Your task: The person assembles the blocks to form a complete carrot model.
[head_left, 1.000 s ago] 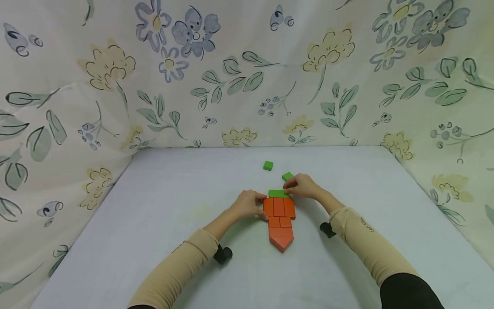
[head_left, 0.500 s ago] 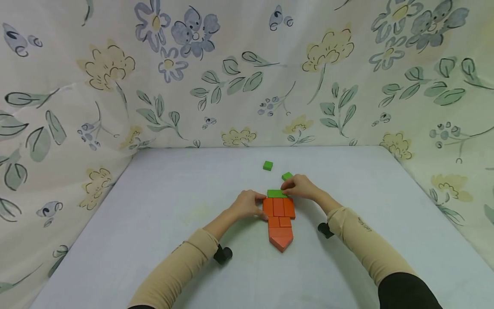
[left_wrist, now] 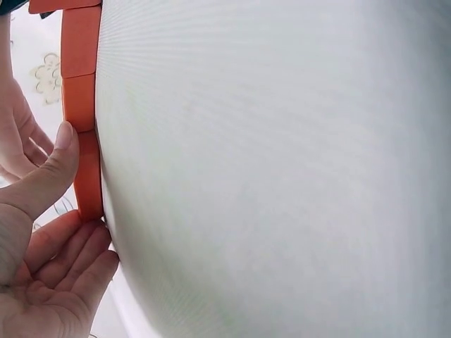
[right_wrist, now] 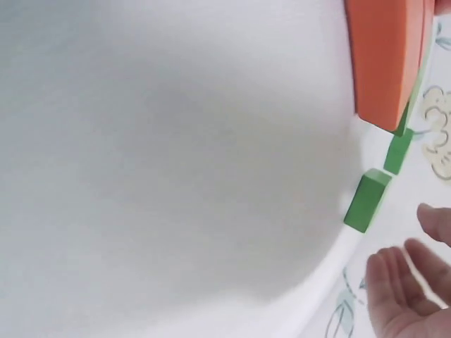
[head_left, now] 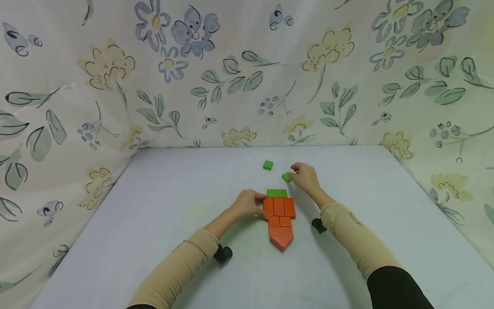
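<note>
Flat orange blocks form a figure on the white table, with a pointed block (head_left: 281, 243) at its near end and a long green block (head_left: 276, 193) along its far end. At the figure's left edge my left hand (head_left: 247, 204) pinches an orange block (left_wrist: 87, 174) endwise between thumb and fingers. My right hand (head_left: 306, 177) is beside a small green block (head_left: 287, 177) beyond the figure. In the right wrist view, its fingers (right_wrist: 384, 282) are spread, apart from the nearest green block (right_wrist: 367, 201).
Another small green block (head_left: 268, 165) lies farther back on the white table (head_left: 185, 193). A flowered curtain (head_left: 239, 107) hangs behind the table and down its sides. Each wrist carries a black camera.
My right hand has let go of the long green block and moved away and slightly right, up to the small green block. The left hand keeps its place.
</note>
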The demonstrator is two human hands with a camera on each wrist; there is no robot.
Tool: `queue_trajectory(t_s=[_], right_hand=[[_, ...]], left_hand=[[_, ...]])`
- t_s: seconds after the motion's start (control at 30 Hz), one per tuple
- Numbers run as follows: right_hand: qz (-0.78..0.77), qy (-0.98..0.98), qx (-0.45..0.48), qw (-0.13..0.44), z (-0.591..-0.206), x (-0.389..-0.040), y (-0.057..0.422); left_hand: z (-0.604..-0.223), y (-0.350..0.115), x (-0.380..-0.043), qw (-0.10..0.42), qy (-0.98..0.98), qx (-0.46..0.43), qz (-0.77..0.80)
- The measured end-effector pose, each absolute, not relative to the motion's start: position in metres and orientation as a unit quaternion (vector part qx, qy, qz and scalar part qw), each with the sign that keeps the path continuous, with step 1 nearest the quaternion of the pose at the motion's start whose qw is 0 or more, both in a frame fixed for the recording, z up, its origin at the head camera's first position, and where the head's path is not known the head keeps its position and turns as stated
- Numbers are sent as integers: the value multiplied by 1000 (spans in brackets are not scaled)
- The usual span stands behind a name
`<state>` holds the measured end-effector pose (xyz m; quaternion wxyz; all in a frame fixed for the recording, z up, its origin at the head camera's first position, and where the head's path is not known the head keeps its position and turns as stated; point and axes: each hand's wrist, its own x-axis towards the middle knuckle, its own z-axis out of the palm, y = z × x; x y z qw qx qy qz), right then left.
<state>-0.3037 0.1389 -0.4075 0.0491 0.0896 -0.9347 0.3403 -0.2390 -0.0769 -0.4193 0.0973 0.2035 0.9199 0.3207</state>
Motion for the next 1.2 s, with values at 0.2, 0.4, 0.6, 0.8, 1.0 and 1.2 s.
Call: queue_trajectory(t_s=[0.2,0.4,0.6,0.8,1.0,1.2], right_hand=[[336,-941,28,-19,-405,-309,130],[315,-948,9,-31,-408,-308,127],[302,-953,10,-25,-411,-310,129],[298,-954,10,-15,-413,-312,133],[310,-950,16,-13,-413,-311,136],[326,-944,49,-12,-412,-310,139]], left_hand=[[-419,-76,-239,98,919,199,327],[-421,-76,-240,100,917,194,333],[-420,-77,-238,102,915,189,342],[-419,-78,-238,99,915,189,341],[-419,-77,-238,100,915,185,345],[-418,-78,-237,101,915,182,345]])
